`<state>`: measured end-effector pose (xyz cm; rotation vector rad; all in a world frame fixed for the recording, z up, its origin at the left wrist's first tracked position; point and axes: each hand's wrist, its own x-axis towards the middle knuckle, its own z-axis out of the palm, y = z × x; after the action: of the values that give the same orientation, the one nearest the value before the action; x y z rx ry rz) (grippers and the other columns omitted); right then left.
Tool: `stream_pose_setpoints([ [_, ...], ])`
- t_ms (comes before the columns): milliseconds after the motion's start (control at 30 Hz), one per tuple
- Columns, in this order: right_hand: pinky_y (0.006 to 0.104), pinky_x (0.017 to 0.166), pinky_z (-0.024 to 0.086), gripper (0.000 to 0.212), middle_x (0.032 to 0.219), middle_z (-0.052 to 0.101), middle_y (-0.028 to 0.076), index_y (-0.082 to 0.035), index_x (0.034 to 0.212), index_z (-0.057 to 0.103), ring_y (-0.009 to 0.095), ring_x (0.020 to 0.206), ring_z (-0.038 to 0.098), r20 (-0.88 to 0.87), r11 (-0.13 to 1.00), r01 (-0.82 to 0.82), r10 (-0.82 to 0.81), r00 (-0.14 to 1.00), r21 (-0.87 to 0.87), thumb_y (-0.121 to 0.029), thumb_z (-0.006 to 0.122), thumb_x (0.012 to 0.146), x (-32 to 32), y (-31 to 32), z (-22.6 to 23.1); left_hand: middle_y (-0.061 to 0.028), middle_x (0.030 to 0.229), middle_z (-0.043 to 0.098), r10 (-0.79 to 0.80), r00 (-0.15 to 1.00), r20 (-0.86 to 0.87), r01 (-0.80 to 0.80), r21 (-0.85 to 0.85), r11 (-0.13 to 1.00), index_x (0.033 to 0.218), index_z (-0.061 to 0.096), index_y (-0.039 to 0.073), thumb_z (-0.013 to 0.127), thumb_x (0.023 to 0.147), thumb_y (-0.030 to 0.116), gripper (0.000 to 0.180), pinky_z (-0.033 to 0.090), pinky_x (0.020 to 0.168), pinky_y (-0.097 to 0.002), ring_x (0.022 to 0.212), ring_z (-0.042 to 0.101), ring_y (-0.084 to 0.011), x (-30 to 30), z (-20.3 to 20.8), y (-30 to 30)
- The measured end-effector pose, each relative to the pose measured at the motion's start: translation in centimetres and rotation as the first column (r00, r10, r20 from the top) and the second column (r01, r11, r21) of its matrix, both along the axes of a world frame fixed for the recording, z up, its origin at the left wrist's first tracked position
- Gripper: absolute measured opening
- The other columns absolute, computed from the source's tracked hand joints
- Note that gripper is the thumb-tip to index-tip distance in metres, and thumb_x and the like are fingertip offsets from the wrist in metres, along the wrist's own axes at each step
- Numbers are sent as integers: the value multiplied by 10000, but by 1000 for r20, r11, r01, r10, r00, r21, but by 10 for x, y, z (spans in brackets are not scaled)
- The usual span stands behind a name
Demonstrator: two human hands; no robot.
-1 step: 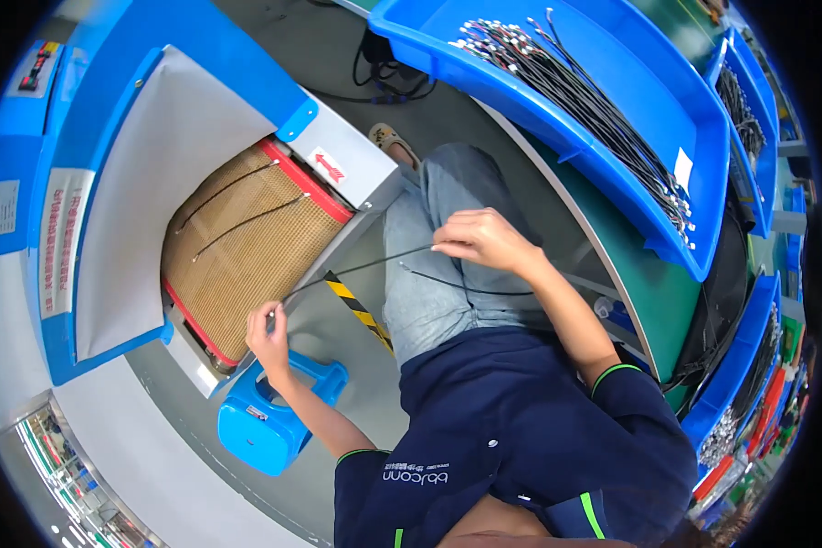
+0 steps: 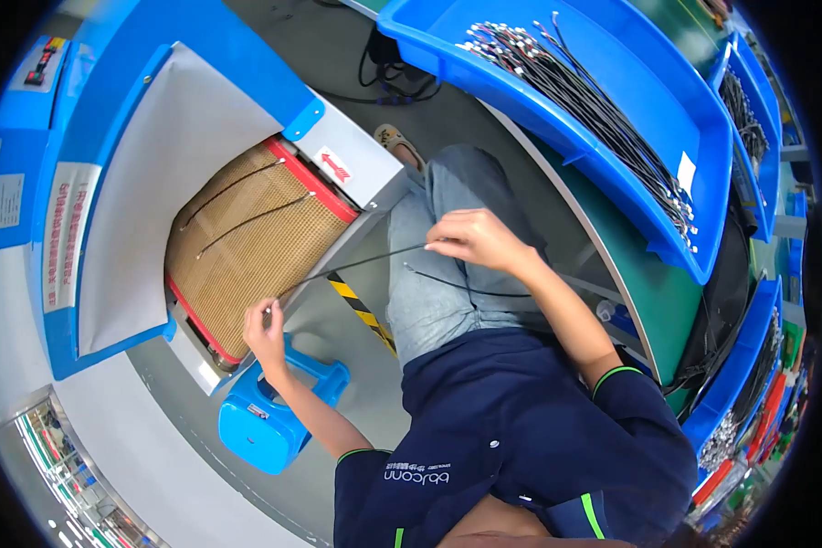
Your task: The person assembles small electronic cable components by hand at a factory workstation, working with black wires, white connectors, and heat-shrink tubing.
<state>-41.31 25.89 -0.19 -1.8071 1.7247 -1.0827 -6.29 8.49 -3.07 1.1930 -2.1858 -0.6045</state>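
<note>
Holds a black cable (image 2: 374, 258) stretched between the left hand (image 2: 265, 333) and the right hand (image 2: 479, 239), probably to have the thin length straight and clear of the jeans (image 2: 429, 306)

Grips toward the near left with thumb and fingertips closed on the cable, beside the red-edged mesh belt (image 2: 274, 265); grips toward the right, above the jeans, with thumb and fingers pinched together

Seems to need support at two points, being flexible enough to sag otherwise

Leaves the right fingertips on their left side, slopes leftward and nearer, crosses in view by the right edge of the belt, and meets the left fingertips; cannot make out any connector inside either grip

Has a dark strand (image 2: 470, 290) lying across the jeans, just nearer than the right hand; cannot tell it apart from a loose tail of the same cable

Has two short dark cables (image 2: 256, 222) on the belt at left, apart and slanting roughly alike, perhaps spaced against tangling

Has a blue tray (image 2: 630, 55) at far right with a bundle of black cables (image 2: 584, 100) laid lengthwise, likely aligned for easy picking, within reach of the right arm
</note>
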Motion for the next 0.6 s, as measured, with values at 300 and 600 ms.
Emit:
stream_pose_setpoints([
  [300,299,702,511,290,832,677,104,-14,1010,624,173,781,657,632,992,-1,-82,770,130,-106,718,752,93,-103,-2,-86,909,621,71,997,23,-71,-1,998,896,618,-2,613,857,94,104,445,792,-294,875,577,-183,70,27,-108],
  [600,441,728,500,239,870,660,159,-24,919,624,337,852,632,31,848,41,-68,997,529,-182,682,749,62,-34,2,-123,1174,542,202,979,-39,-201,32,979,1106,583,12,611,871,129,264,422,917,-333,1056,541,-260,81,-6,-132],
])
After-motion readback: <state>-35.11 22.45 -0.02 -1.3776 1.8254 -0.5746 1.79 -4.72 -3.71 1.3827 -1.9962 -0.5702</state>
